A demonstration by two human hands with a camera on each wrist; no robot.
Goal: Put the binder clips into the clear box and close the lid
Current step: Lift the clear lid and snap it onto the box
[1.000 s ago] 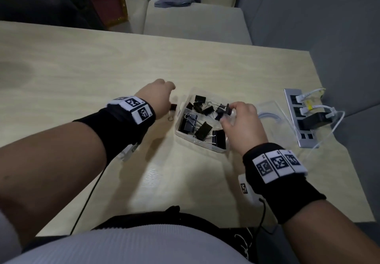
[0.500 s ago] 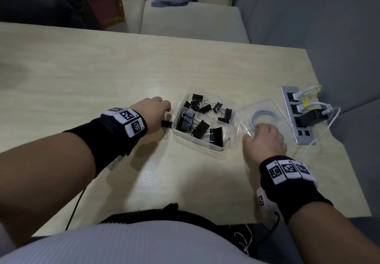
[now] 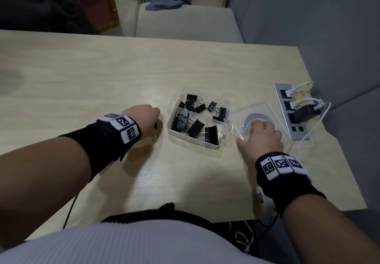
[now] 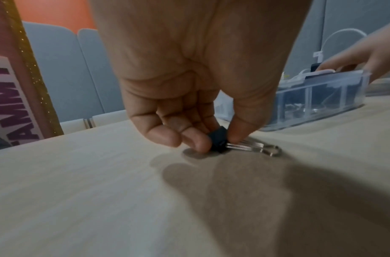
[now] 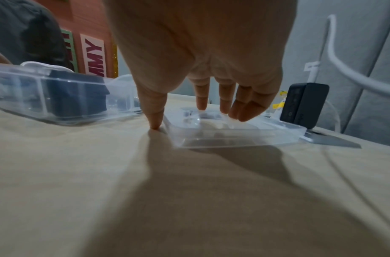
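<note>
A clear box (image 3: 197,142) sits in the middle of the table with several black binder clips (image 3: 195,127) in its compartments. Just left of it, my left hand (image 3: 155,127) pinches one small black binder clip (image 4: 251,147) between thumb and fingertips (image 4: 198,144), low on the tabletop. The clear lid (image 3: 265,107) lies flat to the right of the box (image 5: 57,97). My right hand (image 3: 246,132) is on the lid (image 5: 233,137): its thumb presses against the near left edge and its fingertips (image 5: 201,106) rest on the top.
A grey power strip (image 3: 287,115) with a black adapter (image 3: 304,113) and white cables (image 3: 316,119) lies right behind the lid, near the table's right edge. A pale chair (image 3: 185,23) stands beyond the far edge.
My right hand left the box, where it held a clip, and moved right onto the lid. My left hand settled lower on the small clip left of the box.
</note>
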